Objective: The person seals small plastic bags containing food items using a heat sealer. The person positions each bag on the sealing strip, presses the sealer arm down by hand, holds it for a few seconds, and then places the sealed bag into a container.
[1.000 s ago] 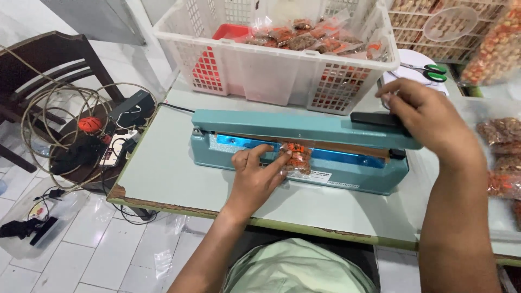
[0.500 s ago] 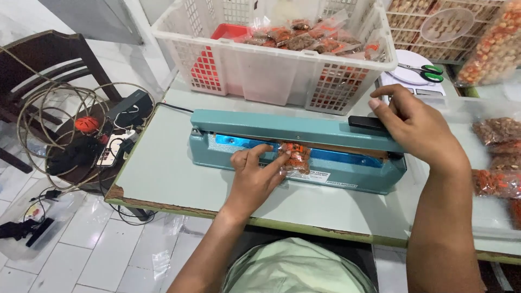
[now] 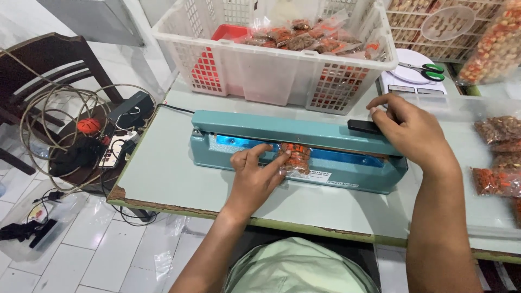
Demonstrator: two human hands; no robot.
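A teal impulse sealer (image 3: 255, 127) lies across the pale table (image 3: 163, 179). My left hand (image 3: 255, 173) holds a small clear snack packet (image 3: 297, 158) with its top edge tucked under the sealer's arm. My right hand (image 3: 413, 132) presses down on the black handle (image 3: 362, 126) at the right end of the sealer arm, which is lowered onto the packet.
A white slotted basket (image 3: 260, 76) with several sealed snack packets stands behind the sealer. Green-handled scissors (image 3: 429, 69) lie on a white scale (image 3: 407, 81) at back right. More filled packets (image 3: 496, 157) lie at the right. A dark chair (image 3: 49, 70) with cables and devices stands left.
My right hand has pushed the sealer arm down onto the packet. My left hand stays on the packet.
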